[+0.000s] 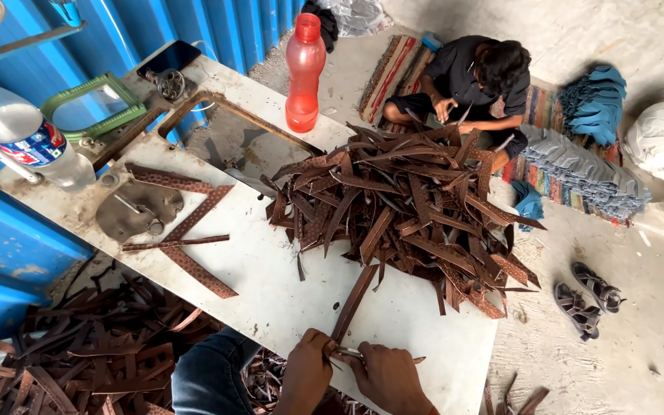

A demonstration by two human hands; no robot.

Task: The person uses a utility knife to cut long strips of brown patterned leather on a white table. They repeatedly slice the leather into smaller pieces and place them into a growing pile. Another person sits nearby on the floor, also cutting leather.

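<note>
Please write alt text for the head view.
Two hands, left and right, hold a brown strip at a white table's near edge, by a heap of strips. Another person sits on the floor beyond.

Your 2 hands, the left hand (307,369) and the right hand (388,376), are bare: no gloves, rings or watch show. Your forearms are uncovered, no sleeves visible. At 7 o'clock, blue denim trousers (209,376) cover your leg.

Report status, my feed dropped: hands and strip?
Left hand pinching brown leather strip at its near end. Right hand on same end with thin metal tool. Strip pile close behind on white table.
</note>
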